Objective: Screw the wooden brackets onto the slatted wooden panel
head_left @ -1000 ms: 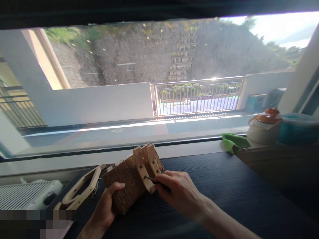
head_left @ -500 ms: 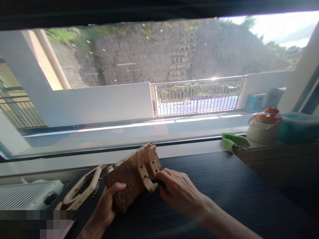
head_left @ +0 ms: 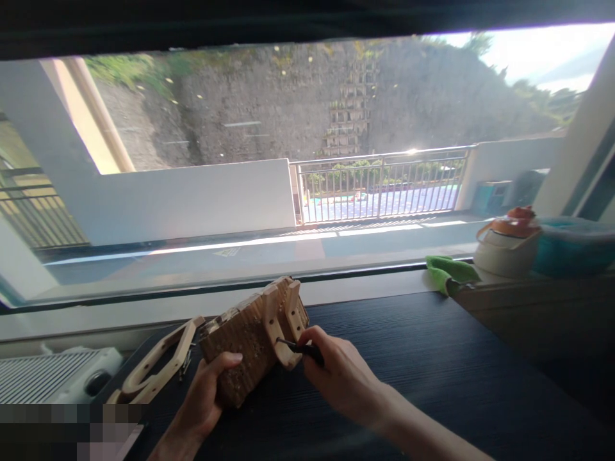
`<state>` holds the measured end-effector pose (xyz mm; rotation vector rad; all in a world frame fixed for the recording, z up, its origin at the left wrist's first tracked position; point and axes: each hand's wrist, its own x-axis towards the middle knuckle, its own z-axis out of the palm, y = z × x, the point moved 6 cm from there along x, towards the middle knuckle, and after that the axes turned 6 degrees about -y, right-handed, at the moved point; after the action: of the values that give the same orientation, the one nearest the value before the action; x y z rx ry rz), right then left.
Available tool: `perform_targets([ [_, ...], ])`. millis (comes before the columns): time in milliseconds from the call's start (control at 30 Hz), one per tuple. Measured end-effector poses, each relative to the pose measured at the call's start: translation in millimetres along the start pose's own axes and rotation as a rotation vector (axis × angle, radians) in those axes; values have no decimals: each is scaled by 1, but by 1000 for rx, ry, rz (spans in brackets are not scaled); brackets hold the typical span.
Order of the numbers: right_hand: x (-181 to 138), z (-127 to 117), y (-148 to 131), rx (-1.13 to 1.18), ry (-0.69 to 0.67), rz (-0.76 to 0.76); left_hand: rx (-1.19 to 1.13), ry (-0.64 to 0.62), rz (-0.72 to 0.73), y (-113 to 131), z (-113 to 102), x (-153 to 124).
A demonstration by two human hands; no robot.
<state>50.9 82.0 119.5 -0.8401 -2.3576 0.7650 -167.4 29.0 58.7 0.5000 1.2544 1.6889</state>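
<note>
My left hand (head_left: 204,400) is closed around the lower left end of a rough brown wooden block (head_left: 245,352), thumb flat on its face. The block is tilted above the black table. Two pale curved wooden pieces with holes, a nearer one (head_left: 271,320) and a farther one (head_left: 294,310), sit against its right part. Closed round the dark handle of a thin-shafted screwdriver (head_left: 310,351), my right hand (head_left: 339,365) keeps the tip at a hole in the nearer piece. The tip itself is too small to make out.
On the black table (head_left: 384,333) at left lie more pale wooden pieces (head_left: 163,358) and several small metal screws (head_left: 185,363). A white slatted appliance (head_left: 57,378) stands farther left. On the right sill are a green cloth (head_left: 451,272), a jug-like bottle (head_left: 507,246) and a teal tub (head_left: 571,246).
My right hand has turned slightly and shifted a little, showing more of the screwdriver's handle. The tip stays at the same hole. My left hand and the block have barely moved.
</note>
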Motion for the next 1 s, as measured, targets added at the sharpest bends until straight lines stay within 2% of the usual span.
perform_targets([
  [167, 1, 4, 4, -2, -30, 109, 0, 2, 21, 2, 3, 0],
  [267, 0, 1, 4, -176, -20, 139, 6, 12, 17, 2, 2, 1],
  [367, -1, -4, -4, -335, 0, 91, 12, 19, 5, 0, 1, 1],
  [533, -2, 1, -10, -399, -129, 130, 21, 22, 6, 0, 0, 1],
  [600, -3, 3, -8, -399, -138, 150, 23, 19, 9, 0, 0, 2],
  [767, -3, -1, -4, -396, -75, 73, 21, 20, 4, -1, -2, 2],
  [1000, -2, 11, -8, -668, -50, -89, 22, 39, 19, 1, 1, 0],
])
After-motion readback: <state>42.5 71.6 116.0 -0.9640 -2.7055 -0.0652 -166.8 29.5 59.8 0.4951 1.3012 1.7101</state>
